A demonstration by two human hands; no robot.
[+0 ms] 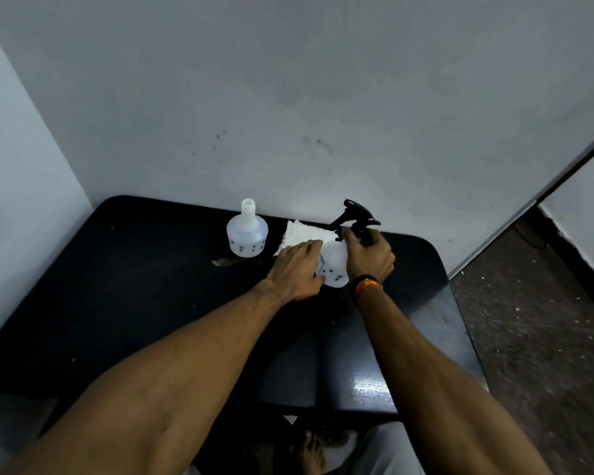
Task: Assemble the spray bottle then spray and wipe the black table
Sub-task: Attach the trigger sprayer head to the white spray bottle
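Observation:
A white spray bottle (335, 265) with dark dots near its base stands on the black table (151, 286). My left hand (297, 269) wraps around its body from the left. My right hand (369, 255) grips the black trigger sprayer head (355, 217) at the bottle's neck. A second white bottle (247, 234) with an open neck and no sprayer stands to the left, apart from my hands. White crumpled tissue (304, 234) lies behind my left hand, between the two bottles.
The table sits in a corner, with a grey wall (288, 114) behind it and another wall on the left. A small scrap (225, 262) lies near the capless bottle. Speckled floor (546, 320) runs along the right. My bare foot (311, 454) shows below the table's front edge.

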